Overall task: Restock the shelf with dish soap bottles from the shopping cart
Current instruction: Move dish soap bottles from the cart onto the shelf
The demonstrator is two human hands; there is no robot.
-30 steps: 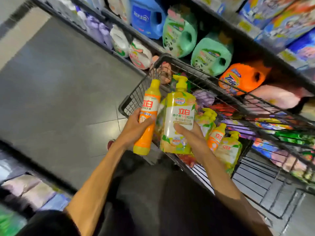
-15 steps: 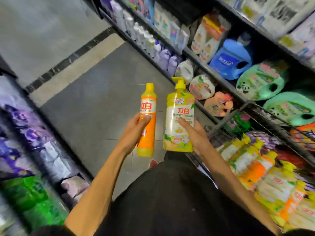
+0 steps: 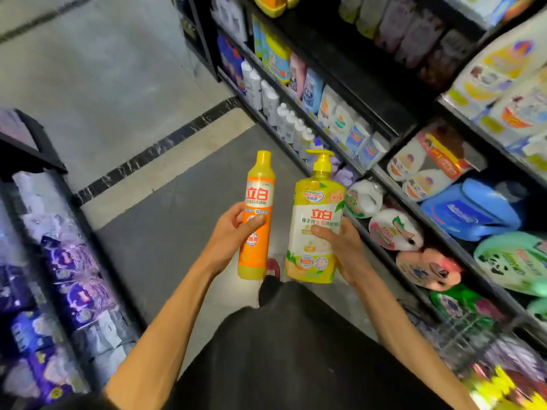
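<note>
My left hand (image 3: 229, 236) grips a slim orange dish soap bottle (image 3: 257, 199) with a yellow cap, held upright over the aisle floor. Beside it, my right hand (image 3: 344, 247) holds a wider yellow pump bottle of dish soap (image 3: 316, 214), also upright. The two bottles stand side by side without touching. The shopping cart (image 3: 461, 335) shows only as blurred wire at the lower right, with yellow bottle tops (image 3: 500, 383) of more dish soap in it. Black shelves (image 3: 393, 184) of detergent run along the right.
Blue, green and pink detergent jugs (image 3: 473, 211) and white bottles (image 3: 291, 125) fill the right shelving. A low display (image 3: 68, 279) of purple and white packs lines the left. Grey aisle floor (image 3: 165, 232) lies between them, with a dark marble strip (image 3: 154, 149) farther off.
The view has swung left, away from the cart, which slid to the lower right corner. Both hands carried their bottles out of the cart and hold them up over the aisle.
</note>
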